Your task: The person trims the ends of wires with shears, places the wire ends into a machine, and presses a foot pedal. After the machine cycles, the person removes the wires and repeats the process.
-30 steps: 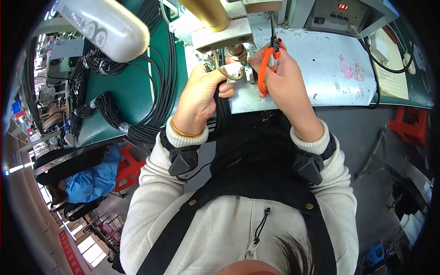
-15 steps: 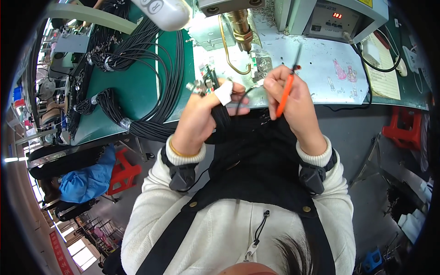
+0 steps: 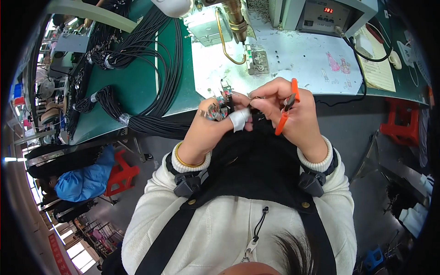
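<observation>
My left hand (image 3: 206,133), its thumb wrapped in white tape, is closed around a bunch of black cables whose metal connector ends (image 3: 223,106) stick up between thumb and fingers. Close by on the right, my right hand (image 3: 302,117) keeps orange-handled pliers (image 3: 295,90) tucked across its palm. Its thumb and forefinger pinch together beside the left fingertips, at something small and dark that I cannot make out. Both hands are in front of the bench edge, over my black apron (image 3: 247,169).
A brass machine head (image 3: 236,25) points down beside a small metal fixture (image 3: 259,64) on the silver plate (image 3: 293,85). Black cable coils (image 3: 151,126) cover the green bench at left. A control box (image 3: 323,20) and notebook (image 3: 378,73) lie right; a red stool (image 3: 399,123) stands below.
My hands have come together, the right moving inward from the fixture. The pliers have swung back into the right palm, and that thumb and forefinger now pinch near the left hand.
</observation>
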Available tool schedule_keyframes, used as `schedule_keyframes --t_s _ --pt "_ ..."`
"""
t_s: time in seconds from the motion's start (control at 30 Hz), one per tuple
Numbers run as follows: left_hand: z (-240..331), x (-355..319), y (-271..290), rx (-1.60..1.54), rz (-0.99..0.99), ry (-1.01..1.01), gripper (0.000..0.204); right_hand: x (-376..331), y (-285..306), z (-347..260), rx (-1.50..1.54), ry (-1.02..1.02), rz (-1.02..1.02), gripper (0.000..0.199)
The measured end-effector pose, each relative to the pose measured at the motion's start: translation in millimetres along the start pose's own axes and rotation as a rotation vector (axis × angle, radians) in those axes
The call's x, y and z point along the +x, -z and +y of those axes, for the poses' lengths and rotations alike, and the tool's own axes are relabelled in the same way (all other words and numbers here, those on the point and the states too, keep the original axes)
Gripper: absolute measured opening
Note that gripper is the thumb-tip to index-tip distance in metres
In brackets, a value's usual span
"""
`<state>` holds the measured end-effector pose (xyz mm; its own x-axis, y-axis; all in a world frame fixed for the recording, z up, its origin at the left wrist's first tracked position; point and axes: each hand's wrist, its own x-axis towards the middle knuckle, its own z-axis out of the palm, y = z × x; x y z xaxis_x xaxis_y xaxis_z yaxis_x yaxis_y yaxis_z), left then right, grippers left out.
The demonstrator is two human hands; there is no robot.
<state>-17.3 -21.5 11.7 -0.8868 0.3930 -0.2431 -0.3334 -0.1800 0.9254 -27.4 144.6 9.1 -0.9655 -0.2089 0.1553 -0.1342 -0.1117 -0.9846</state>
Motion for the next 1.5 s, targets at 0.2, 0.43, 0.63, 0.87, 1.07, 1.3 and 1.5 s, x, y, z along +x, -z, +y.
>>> schedule_keyframes --t_s 0.2,0.43,0.63,0.87,1.07,1.3,1.5 --pt "7.0 -4.6 -13.5 0.150 0.021 -0.044 0.020 4.8 6.4 -3.9 -0.333 0.061 0.006 0.017" --pt "-4.1 -5.6 -13.8 0.695 0.139 -0.487 0.029 2.0 8.7 -2.8 0.189 -0.530 -0.156 0.029" --pt "0.9 -4.3 -9.9 0.965 0.049 -0.749 0.039 -2.9 8.6 6.8 0.647 -0.680 -0.248 0.033" --pt "13.5 3.3 -3.1 0.917 -0.046 -0.631 0.043 -5.7 5.9 11.3 0.674 -0.695 -0.165 0.034" --pt "15.9 1.1 -0.5 1.140 -0.125 -0.771 0.038 -7.1 9.8 12.6 0.725 -0.752 -0.255 0.033" --pt "-4.7 12.0 -0.8 0.668 0.111 -0.680 0.021 -7.6 -4.2 10.1 0.768 -0.584 -0.096 0.022" --pt "9.6 2.7 -8.2 -0.242 0.149 0.088 0.009 -1.4 5.0 16.3 -0.686 0.607 0.064 0.013"
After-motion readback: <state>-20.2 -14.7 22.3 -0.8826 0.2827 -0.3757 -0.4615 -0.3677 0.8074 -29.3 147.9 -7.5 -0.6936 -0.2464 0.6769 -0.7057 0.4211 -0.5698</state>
